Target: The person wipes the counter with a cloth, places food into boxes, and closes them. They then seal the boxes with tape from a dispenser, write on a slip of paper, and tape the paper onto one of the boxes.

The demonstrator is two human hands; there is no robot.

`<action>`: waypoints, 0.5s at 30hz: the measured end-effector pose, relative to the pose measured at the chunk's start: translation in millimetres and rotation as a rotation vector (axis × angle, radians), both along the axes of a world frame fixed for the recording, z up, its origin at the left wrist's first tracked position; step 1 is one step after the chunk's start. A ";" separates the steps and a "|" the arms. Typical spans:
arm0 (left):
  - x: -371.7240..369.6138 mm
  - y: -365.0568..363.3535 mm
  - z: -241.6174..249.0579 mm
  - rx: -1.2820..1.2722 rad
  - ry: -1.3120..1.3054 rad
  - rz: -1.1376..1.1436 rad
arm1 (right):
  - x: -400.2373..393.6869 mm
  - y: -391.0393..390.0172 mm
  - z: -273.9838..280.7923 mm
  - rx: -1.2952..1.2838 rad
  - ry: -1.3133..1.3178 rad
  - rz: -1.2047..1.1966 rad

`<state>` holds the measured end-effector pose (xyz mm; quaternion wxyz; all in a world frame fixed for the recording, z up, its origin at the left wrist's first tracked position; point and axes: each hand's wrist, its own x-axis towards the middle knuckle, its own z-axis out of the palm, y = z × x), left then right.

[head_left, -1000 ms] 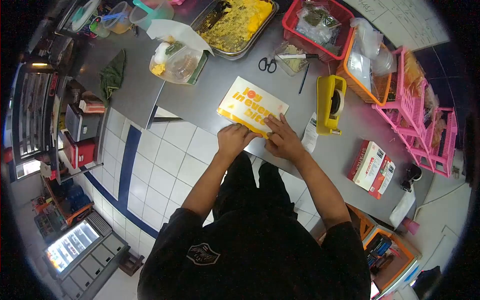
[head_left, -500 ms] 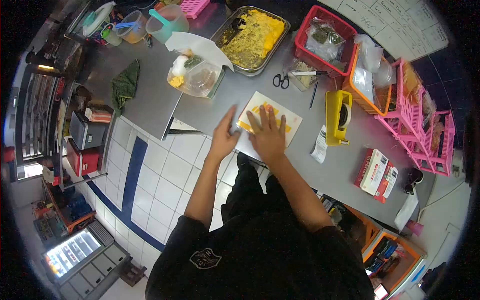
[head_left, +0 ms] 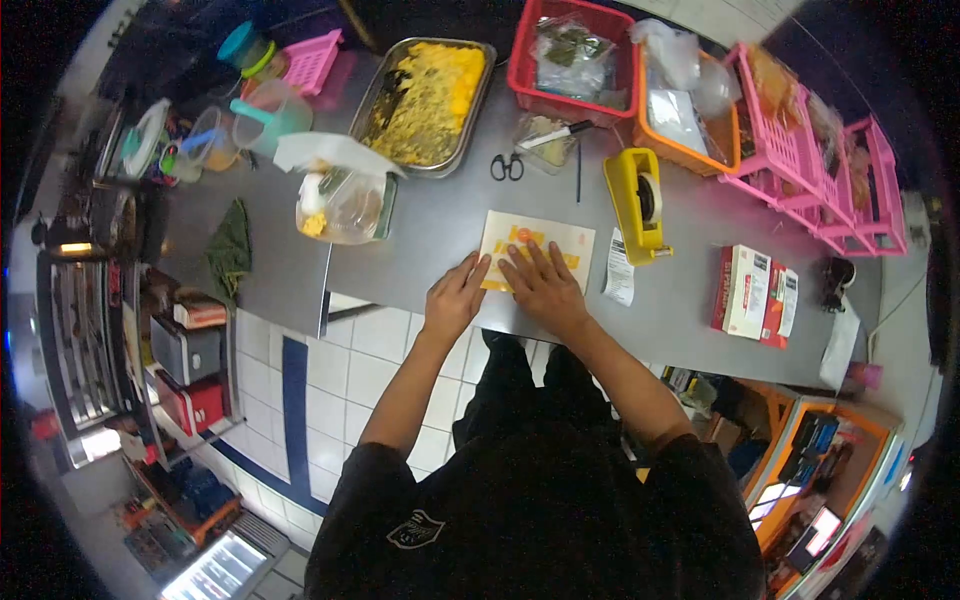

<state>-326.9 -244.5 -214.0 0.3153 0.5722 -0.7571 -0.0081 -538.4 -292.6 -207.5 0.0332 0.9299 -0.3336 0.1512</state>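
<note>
A flat cream-coloured square packet with yellow and orange print (head_left: pixel 568 238) lies on the steel counter near its front edge. My right hand (head_left: pixel 545 290) rests flat over its lower part, fingers spread and covering some of the print. Along the packet's left edge is my left hand (head_left: pixel 455 297), its fingers stretched out and close together, holding nothing. Black-handled scissors (head_left: pixel 507 168) lie behind the packet. To its right are a printed paper slip (head_left: pixel 619 270) and a yellow tape dispenser (head_left: pixel 635 205).
At the back stands a metal tray of yellow food (head_left: pixel 425 105), beside an open clear food container (head_left: pixel 345 205). Red (head_left: pixel 575 95) and orange baskets (head_left: pixel 690 130) and pink racks (head_left: pixel 800 160) line the back right. A red-and-white box (head_left: pixel 755 295) sits at right.
The view has turned, so the packet now appears squarer to me. My left hand has come closer to the packet's edge, its thumb nearer the fingers; my right hand stays flat on it.
</note>
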 end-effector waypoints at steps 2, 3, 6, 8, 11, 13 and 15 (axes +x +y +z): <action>2.6 1.7 1.7 -0.002 -0.075 -0.036 | -3.3 1.6 1.7 0.018 -0.039 -0.019; 1.9 4.3 5.5 0.025 -0.116 -0.023 | -4.0 2.5 1.9 0.040 -0.053 0.016; -8.3 3.0 42.4 0.167 -0.345 0.013 | -2.6 1.7 -15.4 -0.042 -0.075 0.002; -27.9 2.0 91.7 0.216 -0.610 0.021 | -4.7 1.2 -18.7 -0.104 -0.052 -0.007; -95.9 -9.4 127.0 0.643 0.410 0.039 | 3.8 2.9 -27.7 0.024 -0.174 -0.029; -166.3 -27.6 133.1 0.911 0.977 0.101 | 7.8 1.8 -37.8 -0.311 0.180 -0.124; -236.7 -56.2 142.0 1.080 1.302 0.261 | 12.2 2.4 -36.1 -0.497 0.187 -0.192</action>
